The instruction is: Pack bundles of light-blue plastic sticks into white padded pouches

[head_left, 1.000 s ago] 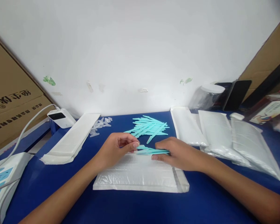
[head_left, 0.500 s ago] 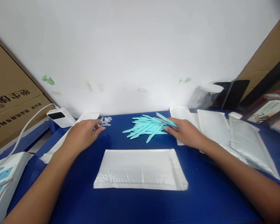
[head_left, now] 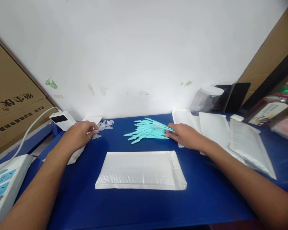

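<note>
A pile of slim turquoise plastic sticks (head_left: 146, 129), shaped like eyebrow razors, fans out on the blue table. At its right edge my right hand (head_left: 183, 134) is closed with thumb and fingers on the ends of turquoise sticks; how many is unclear. My left hand (head_left: 80, 132) is curled in a pinch beside small translucent plastic pieces (head_left: 107, 124). Whatever lies between its fingertips is too small to make out. Nearer to me, a white padded envelope (head_left: 141, 171) lies flat, touched by neither hand.
More padded envelopes (head_left: 217, 131) overlap at the right, near a lidded clear jar (head_left: 207, 99), a phone (head_left: 237, 97) and a bottle (head_left: 268, 111). At left are a white device (head_left: 62, 119), a power strip (head_left: 4, 182) and a cardboard box (head_left: 16, 95). A white wall (head_left: 139, 57) bounds the back.
My left hand has drawn left, showing more of the translucent pieces. The sticks in my right hand, raised before, now lie lower against the pile. The view has shifted slightly.
</note>
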Tool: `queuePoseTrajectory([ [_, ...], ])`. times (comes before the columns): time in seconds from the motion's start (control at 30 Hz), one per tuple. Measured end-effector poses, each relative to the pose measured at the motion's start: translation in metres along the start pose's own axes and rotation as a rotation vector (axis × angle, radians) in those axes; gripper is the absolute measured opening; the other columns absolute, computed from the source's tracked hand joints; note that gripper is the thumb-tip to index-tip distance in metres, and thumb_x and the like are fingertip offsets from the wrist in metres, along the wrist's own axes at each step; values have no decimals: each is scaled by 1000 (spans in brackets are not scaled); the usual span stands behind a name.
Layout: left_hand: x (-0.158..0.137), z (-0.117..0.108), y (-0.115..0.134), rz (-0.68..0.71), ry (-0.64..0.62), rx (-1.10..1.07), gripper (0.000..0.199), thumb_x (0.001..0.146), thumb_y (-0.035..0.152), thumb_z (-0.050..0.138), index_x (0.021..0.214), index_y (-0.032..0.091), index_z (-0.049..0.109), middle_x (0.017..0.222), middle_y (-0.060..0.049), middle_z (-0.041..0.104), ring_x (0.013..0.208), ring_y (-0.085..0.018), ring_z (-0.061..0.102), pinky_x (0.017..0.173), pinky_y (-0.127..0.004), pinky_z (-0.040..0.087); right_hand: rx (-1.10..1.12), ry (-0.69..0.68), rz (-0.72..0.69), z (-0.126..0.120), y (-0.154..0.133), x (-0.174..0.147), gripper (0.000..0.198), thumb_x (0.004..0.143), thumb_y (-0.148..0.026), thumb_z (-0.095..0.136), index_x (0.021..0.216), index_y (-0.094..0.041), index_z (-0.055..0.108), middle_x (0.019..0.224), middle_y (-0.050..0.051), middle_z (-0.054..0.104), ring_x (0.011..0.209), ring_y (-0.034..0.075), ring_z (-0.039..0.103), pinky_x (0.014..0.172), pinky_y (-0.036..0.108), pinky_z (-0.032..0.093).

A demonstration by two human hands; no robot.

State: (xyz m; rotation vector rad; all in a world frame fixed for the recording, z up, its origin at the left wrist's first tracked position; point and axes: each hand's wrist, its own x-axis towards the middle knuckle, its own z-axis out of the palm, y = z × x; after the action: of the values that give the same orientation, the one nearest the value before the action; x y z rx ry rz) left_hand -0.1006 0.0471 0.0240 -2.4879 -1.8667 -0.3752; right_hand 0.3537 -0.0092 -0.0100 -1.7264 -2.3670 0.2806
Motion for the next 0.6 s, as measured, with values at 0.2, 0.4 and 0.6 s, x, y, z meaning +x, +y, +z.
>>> queuePoseTrajectory([
  [0.2,3,4,-15,-42,-190,-70,40,78,62,66,89,25,78,86,-8,77,83,-31,71,73,-36,48,122,48,-13,-6,1,-6,30,110,-48,44,91,-25,47,78,4,63,70,23,61,61,32,37],
  [0.4,4,10,-6,-106,-269,-48,33,74,54,62,82,24,72,80,-9,76,77,-31,70,69,-38,47,266,115,-34,-6,-5,-8,36,110,-54,41,88,-26,43,78,1,58,70,22,57,63,34,36],
  [0.6,-3,13,18,39,-271,-158,39,89,59,53,87,24,69,92,-9,77,86,-30,70,79,-38,51,322,116,-79,-3,-14,-12,38,109,-55,46,85,-25,45,77,-1,58,68,20,55,63,33,38],
])
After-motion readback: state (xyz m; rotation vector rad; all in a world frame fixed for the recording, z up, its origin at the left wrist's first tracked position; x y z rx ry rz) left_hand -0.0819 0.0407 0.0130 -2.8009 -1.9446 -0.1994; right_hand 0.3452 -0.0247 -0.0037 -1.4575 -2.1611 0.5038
